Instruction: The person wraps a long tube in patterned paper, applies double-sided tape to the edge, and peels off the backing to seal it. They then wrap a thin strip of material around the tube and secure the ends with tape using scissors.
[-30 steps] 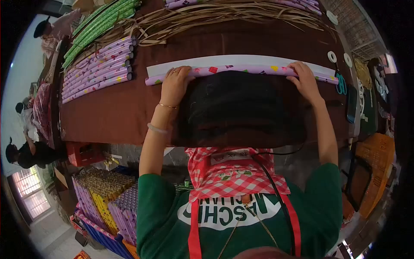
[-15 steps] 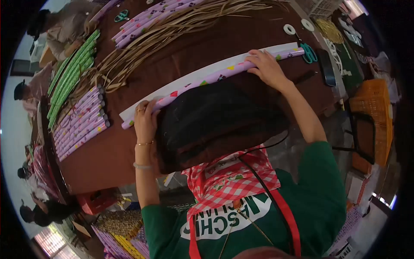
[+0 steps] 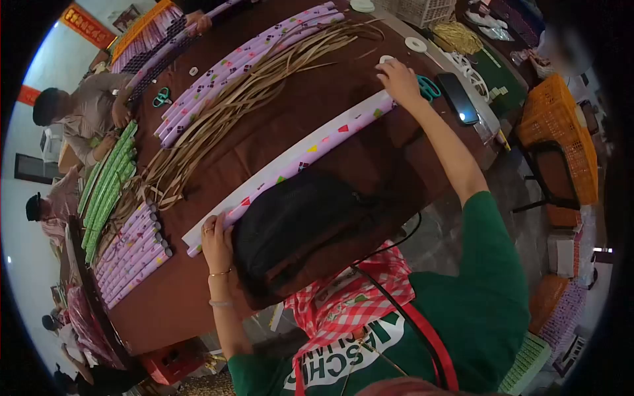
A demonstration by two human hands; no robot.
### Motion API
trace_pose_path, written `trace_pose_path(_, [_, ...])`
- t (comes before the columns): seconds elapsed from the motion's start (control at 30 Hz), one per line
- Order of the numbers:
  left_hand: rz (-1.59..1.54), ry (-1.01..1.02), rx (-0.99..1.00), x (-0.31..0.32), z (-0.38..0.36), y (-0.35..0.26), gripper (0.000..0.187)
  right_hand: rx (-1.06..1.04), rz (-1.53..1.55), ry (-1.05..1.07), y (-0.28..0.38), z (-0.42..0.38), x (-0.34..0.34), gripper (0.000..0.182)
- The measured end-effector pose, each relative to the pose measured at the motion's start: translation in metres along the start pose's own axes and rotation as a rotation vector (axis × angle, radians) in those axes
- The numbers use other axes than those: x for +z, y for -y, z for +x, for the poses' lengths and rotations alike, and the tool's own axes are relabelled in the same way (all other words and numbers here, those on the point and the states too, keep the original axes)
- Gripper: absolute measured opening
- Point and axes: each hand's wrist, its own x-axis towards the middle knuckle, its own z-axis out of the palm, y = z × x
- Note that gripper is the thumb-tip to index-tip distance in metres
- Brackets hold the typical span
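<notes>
Table [image 3: 158, 323] under a dark brown cloth spreads before me, its near edge close to my body. My green shirt [image 3: 475, 284] carries a white patch with green capitals [image 3: 363, 346], upside down here; I can read "ASCHI", the rest being folded away. On the far wall hangs a red banner [image 3: 87, 25] with yellow characters too small to make out. A black cloth bundle [image 3: 290, 228] lies between my forearms, just on the near side of the lilac roll [image 3: 330, 144]. That roll is long and narrow, patterned with small coloured patches, and a white strip of sheet [image 3: 264, 181] runs along its far side. Its long axis slants across the cloth, from the near left end by my left hand [image 3: 218, 243] up to the far right end by my right hand [image 3: 401, 82]. Beyond it, brown strips [image 3: 231, 109] lie heaped roughly parallel to it.

My left fingers sit close together, bent over the roll and sheet; their undersides are hidden. My right fingers are slightly curled at a small white tape ring [image 3: 385, 59]; I cannot tell whether they pinch it. Right beside that hand are teal-handled scissors [image 3: 428, 88].
</notes>
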Motion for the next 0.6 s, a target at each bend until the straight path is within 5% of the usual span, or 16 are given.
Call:
trace_pose_path(0.23, [0.017, 0.002, -0.035, -0.005, 0.001, -0.005, 0.04, 0.098, -0.206, 0.214, -0.044, 0.039, 0.016, 0.024])
trace_pose_path(0.3, [0.056, 0.003, -0.008, -0.004, -0.001, -0.005, 0.042, 0.103, -0.022, 0.032, -0.033, 0.039, 0.023, 0.024])
trace_pose_path(0.37, [0.014, -0.01, -0.051, -0.008, 0.0, -0.009, 0.043, 0.109, 0.376, 0.189, 0.005, 0.047, 0.001, 0.026])
trace_pose_path(0.4, [0.017, 0.0, -0.07, -0.01, 0.0, -0.01, 0.044, -0.002, 0.484, -0.089, 0.033, 0.028, -0.004, 0.027])
trace_pose_path(0.43, [-0.006, 0.013, -0.054, -0.018, 0.002, -0.014, 0.044, 0.019, 0.779, 0.053, 0.07, 0.015, -0.029, 0.028])
trace_pose_path(0.5, [-0.005, -0.042, -0.05, -0.031, 0.004, -0.025, 0.038, -0.255, 0.873, 0.089, 0.113, -0.019, -0.049, 0.017])
trace_pose_path(0.6, [-0.495, -0.371, -0.244, -0.056, 0.011, -0.087, 0.032, -0.825, 0.632, 0.076, 0.181, -0.06, -0.102, 0.023])
